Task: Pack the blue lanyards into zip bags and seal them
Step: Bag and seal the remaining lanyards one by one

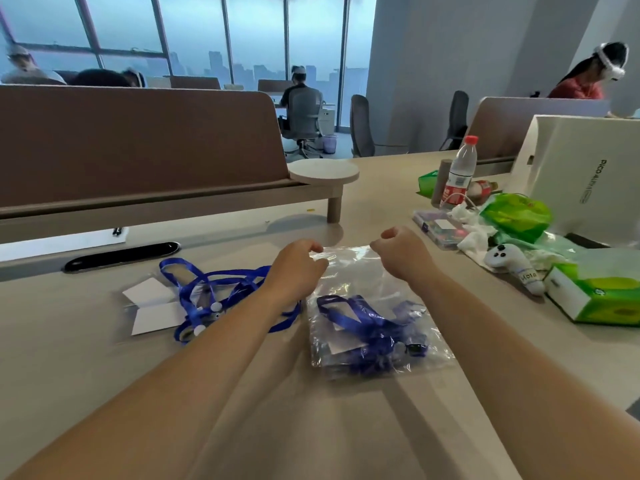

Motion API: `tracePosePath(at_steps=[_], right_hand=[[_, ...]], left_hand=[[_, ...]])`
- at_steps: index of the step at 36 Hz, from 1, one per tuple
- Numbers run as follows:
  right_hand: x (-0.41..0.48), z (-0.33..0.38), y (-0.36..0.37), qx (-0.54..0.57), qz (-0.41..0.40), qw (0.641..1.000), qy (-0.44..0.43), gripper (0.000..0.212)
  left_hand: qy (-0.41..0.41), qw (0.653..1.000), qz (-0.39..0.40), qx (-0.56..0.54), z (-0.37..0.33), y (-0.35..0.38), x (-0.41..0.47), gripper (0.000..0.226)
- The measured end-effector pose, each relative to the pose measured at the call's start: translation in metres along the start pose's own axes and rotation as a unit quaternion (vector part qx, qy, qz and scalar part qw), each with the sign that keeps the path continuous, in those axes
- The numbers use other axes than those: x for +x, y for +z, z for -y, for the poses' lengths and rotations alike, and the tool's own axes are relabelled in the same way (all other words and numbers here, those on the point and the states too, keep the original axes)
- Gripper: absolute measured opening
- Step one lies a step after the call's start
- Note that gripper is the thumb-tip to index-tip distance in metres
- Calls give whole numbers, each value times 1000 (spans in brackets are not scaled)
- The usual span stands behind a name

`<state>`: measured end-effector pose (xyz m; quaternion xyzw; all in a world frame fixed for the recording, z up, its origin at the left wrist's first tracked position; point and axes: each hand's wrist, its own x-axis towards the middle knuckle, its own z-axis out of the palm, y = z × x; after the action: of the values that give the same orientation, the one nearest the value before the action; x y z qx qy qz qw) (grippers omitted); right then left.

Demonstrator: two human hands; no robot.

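Pale desk (329, 427) stretches open at lower centre while our left hand (298, 268) and right hand (401, 254) pinch the far edge of the zip bag (363, 282), right fingertips hidden, lanyards (214, 299) crowding mid-left.

- Tall windows (194, 36) with dark frames along the far side; hazy blue daylight and a dim skyline (221, 65) beyond.
- Pale grey wall (450, 64) right of the glass.
- Long beige desk (381, 195) in front, with a black oval cable slot (121, 256) in its top.
- Brown divider panel (138, 140) upright along the desk's far edge, with a round pale shelf (323, 169) on a short post at its end.
- Second brown divider (512, 123) at the right.
- Grey mesh office chair (304, 112) at a far desk, with a small bin (329, 143) beside it.
- Dark chair (360, 128) near the wall.
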<state>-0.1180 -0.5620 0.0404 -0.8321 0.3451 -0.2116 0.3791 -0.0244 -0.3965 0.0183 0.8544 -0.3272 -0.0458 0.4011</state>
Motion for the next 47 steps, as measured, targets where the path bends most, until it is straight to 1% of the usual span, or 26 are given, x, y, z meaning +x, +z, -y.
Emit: tracePosePath(at_steps=[5, 8, 11, 14, 18, 22, 24, 27, 31, 33, 35, 39, 41, 43, 45, 47], right_hand=[[-26, 28, 12, 19, -3, 999, -43, 33], [-49, 48, 24, 39, 6, 997, -64, 22], [-74, 66, 38, 43, 23, 995, -89, 16], [-97, 83, 56, 35, 45, 993, -107, 18], [-120, 105, 89, 26, 79, 988, -131, 12], [-136, 123, 122, -11, 107, 983, -146, 19], [-141, 131, 138, -23, 120, 981, -154, 21], [-142, 141, 163, -58, 139, 974, -170, 17], [-137, 145, 195, -113, 156, 967, -165, 26], [-133, 144, 205, -153, 166, 960, -165, 21], [-130, 143, 213, -181, 168, 954, -169, 18], [-126, 139, 223, -236, 181, 939, -175, 21], [-124, 137, 226, -256, 185, 932, -179, 18], [-123, 134, 228, -268, 179, 929, -183, 17], [-121, 133, 230, -273, 172, 929, -181, 19], [-119, 132, 232, -276, 171, 929, -176, 24]], left_hand=[[13, 1000, -3, -9, 1, -25, -25, 26], [2, 1000, -2, -10, 7, -45, -45, 19], [-11, 1000, -11, -3, 18, -66, -66, 16], [-32, 999, -26, 9, 34, -87, -86, 15], [-54, 997, -41, 23, 58, -119, -111, 17], [-63, 995, -65, 51, 86, -147, -127, 11], [-69, 993, -74, 55, 97, -159, -134, 12], [-88, 991, -81, 68, 110, -172, -142, 15], [-129, 982, -81, 111, 131, -180, -139, 21], [-139, 979, -74, 125, 140, -181, -136, 27], [-142, 978, -64, 141, 149, -181, -132, 31], [-139, 975, -27, 172, 164, -175, -122, 36], [-123, 973, -2, 194, 170, -170, -117, 43], [-124, 970, 20, 208, 176, -165, -114, 54], [-132, 966, 27, 219, 181, -160, -111, 61], [-130, 967, 20, 219, 184, -157, -108, 59]])
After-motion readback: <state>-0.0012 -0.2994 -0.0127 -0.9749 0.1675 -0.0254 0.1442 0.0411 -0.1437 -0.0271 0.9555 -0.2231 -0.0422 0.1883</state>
